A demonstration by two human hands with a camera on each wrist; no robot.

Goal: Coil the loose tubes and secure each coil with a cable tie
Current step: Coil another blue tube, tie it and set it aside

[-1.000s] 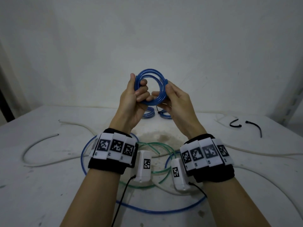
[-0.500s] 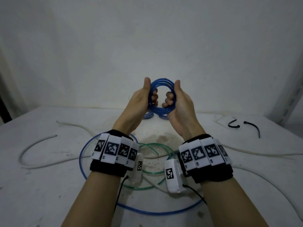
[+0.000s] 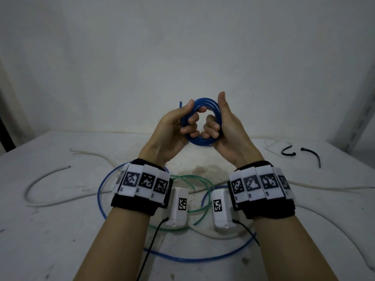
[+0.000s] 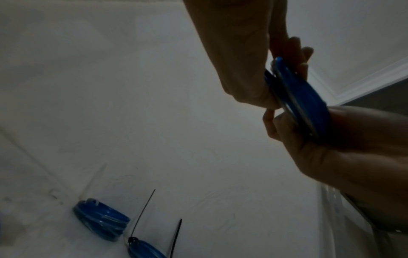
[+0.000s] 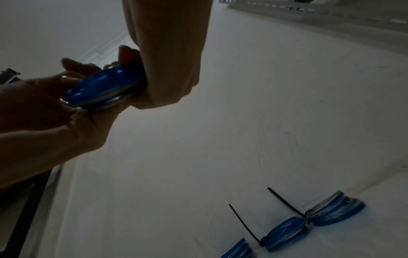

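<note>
- The blue tube coil (image 3: 199,122) is held up in the air above the white table (image 3: 50,230), in front of the wall.
- The left hand (image 3: 174,126) grips the coil's left side, fingers curled through the ring, thumb on top.
- The right hand (image 3: 225,128) grips the coil's right side, fingers curled through it, thumb raised.
- A short tube end (image 3: 180,104) sticks up just left of the coil.
- Below the coil, on the table, lie a loose blue tube (image 3: 194,259) and a green tube (image 3: 199,218).
- Two black cable ties (image 3: 300,154) lie to the coil's right.
- Tied blue coils (image 5: 309,221) rest on the table beyond the held coil.

Both forearms reach forward, palms facing each other. The left hand (image 3: 174,126) and right hand (image 3: 225,128) grip the blue coil (image 3: 203,141), fingers curled through it.
</note>
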